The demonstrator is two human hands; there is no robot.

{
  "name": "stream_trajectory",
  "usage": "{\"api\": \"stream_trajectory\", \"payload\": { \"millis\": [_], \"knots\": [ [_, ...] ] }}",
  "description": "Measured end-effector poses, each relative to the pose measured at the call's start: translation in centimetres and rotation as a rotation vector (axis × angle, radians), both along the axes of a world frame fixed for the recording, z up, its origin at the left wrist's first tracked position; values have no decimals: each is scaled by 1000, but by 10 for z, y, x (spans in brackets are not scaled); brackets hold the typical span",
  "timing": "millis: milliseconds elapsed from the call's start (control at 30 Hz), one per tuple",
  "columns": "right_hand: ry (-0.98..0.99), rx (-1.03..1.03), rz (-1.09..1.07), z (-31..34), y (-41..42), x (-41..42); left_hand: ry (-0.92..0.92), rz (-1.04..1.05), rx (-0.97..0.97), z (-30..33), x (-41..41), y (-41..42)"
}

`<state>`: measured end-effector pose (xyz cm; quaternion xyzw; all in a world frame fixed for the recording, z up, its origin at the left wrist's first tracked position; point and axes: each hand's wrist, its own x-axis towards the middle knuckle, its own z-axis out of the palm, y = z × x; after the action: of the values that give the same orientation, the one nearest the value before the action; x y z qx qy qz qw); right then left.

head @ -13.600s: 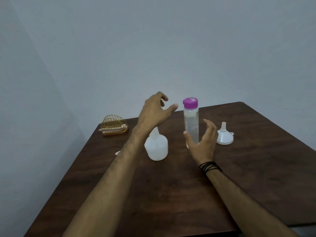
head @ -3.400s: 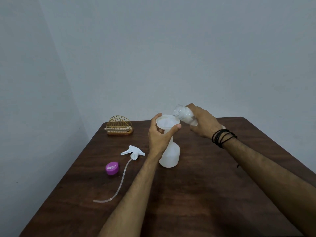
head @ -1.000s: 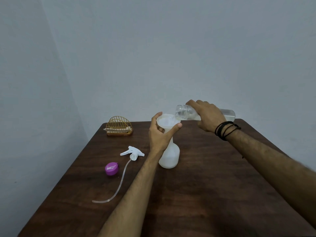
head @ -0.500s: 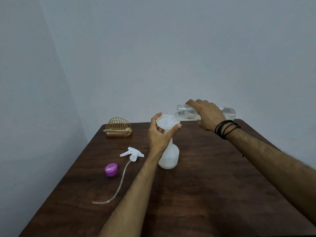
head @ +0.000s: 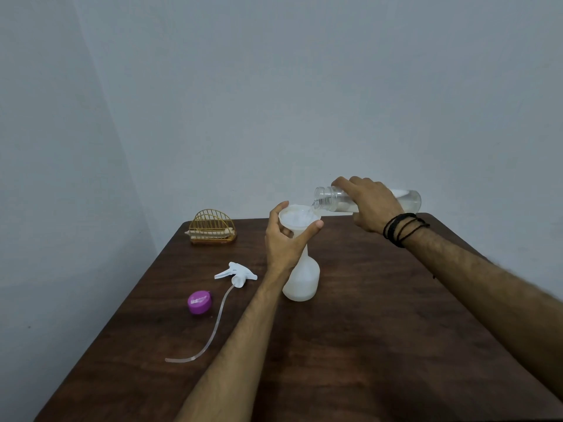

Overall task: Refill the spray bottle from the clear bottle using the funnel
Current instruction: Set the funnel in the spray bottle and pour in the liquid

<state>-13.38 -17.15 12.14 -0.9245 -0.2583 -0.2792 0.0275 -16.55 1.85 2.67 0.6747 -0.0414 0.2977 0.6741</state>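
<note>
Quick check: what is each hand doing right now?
Left hand: grips the funnel on the spray bottle.
Right hand: holds the tipped clear bottle.

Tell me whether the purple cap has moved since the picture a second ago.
No. The purple cap lies just left of the spray head's tube, as before.

**Clear bottle tipped over funnel on spray bottle**

A translucent white spray bottle (head: 301, 280) stands upright on a dark wooden table, its neck carrying a white funnel (head: 295, 219) whose wide bowl faces up. Above and to the right, the uncapped clear bottle (head: 332, 200) lies almost level in the air, mouth at the funnel's rim, a little liquid left inside. The white trigger head (head: 236, 273) with its long tube and the purple cap (head: 199, 302) lie on the table to the left.
</note>
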Motion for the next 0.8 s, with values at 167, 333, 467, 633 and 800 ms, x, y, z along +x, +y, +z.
{"api": "stream_trajectory", "payload": {
  "millis": [167,333,467,633,800],
  "knots": [
    [-8,-10,-7,1,0,0,-2,1,-4,-1,1,0],
    [-14,-14,-12,1,0,1,-1,-1,-7,-1,1,0],
    [-14,-15,-12,1,0,1,-6,-9,-12,0,1,0],
    [-11,-13,-14,2,0,1,-4,-5,-13,2,-1,0],
    [-15,-15,-16,3,-1,1,-4,1,-14,2,-2,-1]
  ]
}}
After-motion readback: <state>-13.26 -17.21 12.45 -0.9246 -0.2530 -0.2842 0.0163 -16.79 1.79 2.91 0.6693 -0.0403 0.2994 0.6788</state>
